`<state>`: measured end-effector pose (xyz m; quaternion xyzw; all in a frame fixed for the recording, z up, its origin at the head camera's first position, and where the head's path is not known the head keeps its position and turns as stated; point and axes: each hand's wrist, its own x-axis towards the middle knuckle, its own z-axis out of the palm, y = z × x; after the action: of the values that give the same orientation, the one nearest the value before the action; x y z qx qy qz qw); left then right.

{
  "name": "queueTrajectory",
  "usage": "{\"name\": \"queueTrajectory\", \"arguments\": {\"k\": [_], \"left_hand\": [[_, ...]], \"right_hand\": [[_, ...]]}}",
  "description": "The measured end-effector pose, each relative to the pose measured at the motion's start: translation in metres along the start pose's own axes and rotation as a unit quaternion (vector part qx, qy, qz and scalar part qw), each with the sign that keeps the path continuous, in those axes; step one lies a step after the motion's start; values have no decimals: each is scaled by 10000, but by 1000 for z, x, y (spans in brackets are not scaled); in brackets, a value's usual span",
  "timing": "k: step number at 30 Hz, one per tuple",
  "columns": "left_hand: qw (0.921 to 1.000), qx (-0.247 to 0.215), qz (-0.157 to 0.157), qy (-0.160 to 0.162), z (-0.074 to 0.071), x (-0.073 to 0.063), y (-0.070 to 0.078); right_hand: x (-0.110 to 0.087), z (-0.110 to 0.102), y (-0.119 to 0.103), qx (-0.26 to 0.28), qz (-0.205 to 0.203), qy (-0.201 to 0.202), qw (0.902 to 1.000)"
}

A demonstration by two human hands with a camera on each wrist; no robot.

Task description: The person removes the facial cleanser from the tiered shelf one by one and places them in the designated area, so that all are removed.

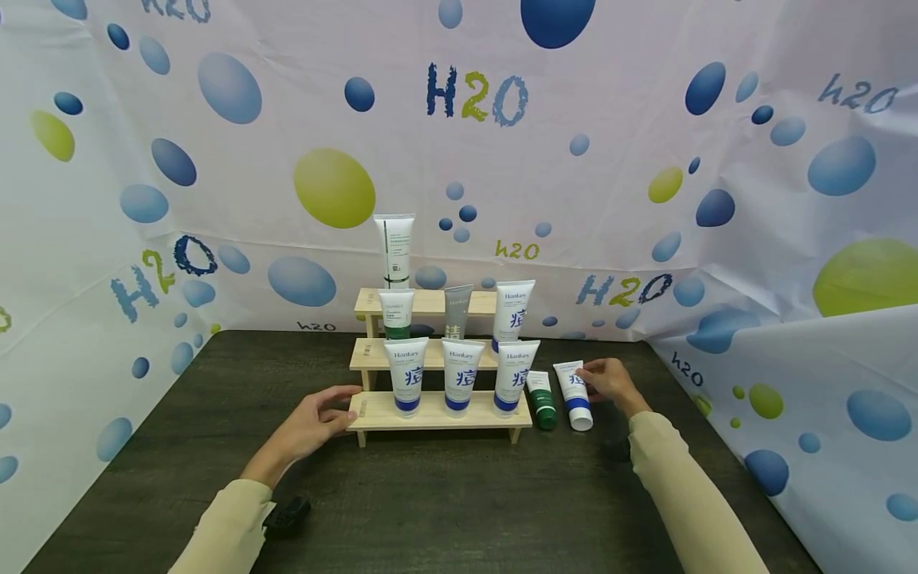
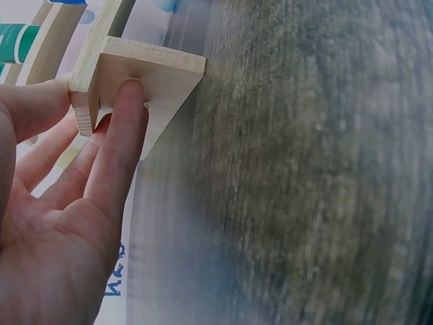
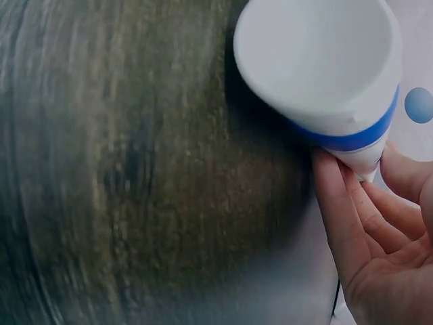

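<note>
A three-step wooden display stand [image 1: 445,421] bears several upright squeeze tubes. At its left end my left hand [image 1: 315,426] pinches the lowest shelf; the left wrist view shows the thumb on one face of the board [image 2: 152,68] and a finger on the other. To the right of the stand, my right hand [image 1: 610,380] pinches a white squeeze tube [image 1: 574,395] with a blue band by its flat end. The right wrist view shows that tube's white cap [image 3: 318,54] close up, thumb and fingers on opposite sides. A small white-and-green tube [image 1: 543,402] lies between it and the stand.
On the lowest step stand white-and-blue tubes [image 1: 406,373]. The middle step holds a green-and-white tube [image 1: 397,311], a grey tube [image 1: 457,311] and a white tube [image 1: 512,311]. A tall white tube [image 1: 396,251] is on top. A patterned sheet [image 1: 459,159] hangs behind the dark table [image 1: 430,510].
</note>
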<state>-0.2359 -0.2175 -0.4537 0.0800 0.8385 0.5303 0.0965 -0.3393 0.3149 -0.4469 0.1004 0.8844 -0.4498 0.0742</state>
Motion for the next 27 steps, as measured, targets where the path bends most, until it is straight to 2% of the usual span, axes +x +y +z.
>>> {"name": "queueTrajectory", "arguments": {"k": [11, 21, 27], "left_hand": [[10000, -76, 41, -37, 0, 0, 0], [9999, -41, 95, -49, 0, 0, -1], [9998, -21, 204, -46, 0, 0, -2]], "right_hand": [[0, 0, 3, -134, 159, 69, 9998], [-1, 1, 5, -94, -98, 98, 9999], [0, 3, 4, -172, -98, 154, 9997]]}}
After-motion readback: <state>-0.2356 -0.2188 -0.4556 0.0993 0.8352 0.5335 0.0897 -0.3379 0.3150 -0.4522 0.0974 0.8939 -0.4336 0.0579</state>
